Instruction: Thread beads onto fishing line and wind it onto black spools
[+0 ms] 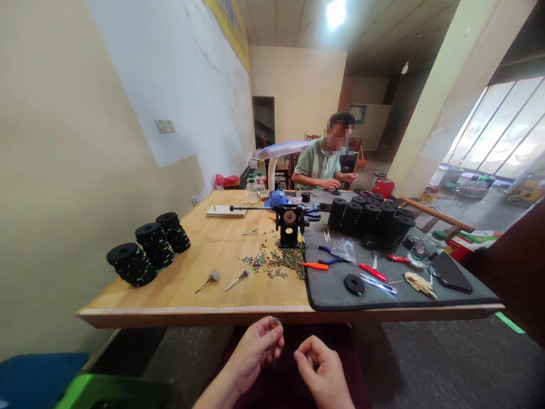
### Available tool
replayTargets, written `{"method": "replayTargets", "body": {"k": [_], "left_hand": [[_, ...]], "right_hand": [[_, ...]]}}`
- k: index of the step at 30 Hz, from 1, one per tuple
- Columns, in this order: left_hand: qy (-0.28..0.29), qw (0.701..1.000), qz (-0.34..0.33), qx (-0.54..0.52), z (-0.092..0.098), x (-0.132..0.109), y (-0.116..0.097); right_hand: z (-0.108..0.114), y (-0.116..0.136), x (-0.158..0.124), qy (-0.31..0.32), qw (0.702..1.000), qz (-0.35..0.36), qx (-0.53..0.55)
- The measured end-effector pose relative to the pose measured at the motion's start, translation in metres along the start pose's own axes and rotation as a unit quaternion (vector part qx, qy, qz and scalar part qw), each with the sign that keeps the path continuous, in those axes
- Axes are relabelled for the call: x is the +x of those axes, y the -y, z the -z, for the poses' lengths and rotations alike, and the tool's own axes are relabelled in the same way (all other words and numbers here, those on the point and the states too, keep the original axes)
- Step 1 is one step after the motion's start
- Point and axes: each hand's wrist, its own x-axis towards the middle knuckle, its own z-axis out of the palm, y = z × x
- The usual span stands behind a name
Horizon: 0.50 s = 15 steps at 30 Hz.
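Both my hands are in front of the table's near edge, above my lap. My left hand (260, 345) is closed in a pinch on something small, with a speck of orange-red showing at the fingertips; its kind is too small to tell. A short gap to the right, my right hand (320, 369) has thumb and forefinger pressed together and the other fingers curled. Anything between them is hidden or too fine to see. Beyond my hands, a heap of small dark-and-brass metal pieces (286, 261) lies on the wood beside tiny coloured beads (255, 262).
A black crank device with a dial (289, 218) stands mid-table. Black foam spools (130, 264) stand left, more spools (370, 216) right. The grey mat (323, 295) holds an orange-handled tool (315, 266), blue pliers (332, 257) and a cutter (378, 283). A co-worker (317, 162) sits opposite.
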Motion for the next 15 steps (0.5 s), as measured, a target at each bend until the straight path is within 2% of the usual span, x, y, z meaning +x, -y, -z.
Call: {"method": "replayTargets", "body": {"k": [15], "left_hand": [[-0.008, 1.000, -0.007, -0.011, 0.0009, 0.0017, 0.0001]], "right_hand": [[0.0003, 0.0080, 0.0005, 0.001, 1.000, 0.003, -0.010]]}}
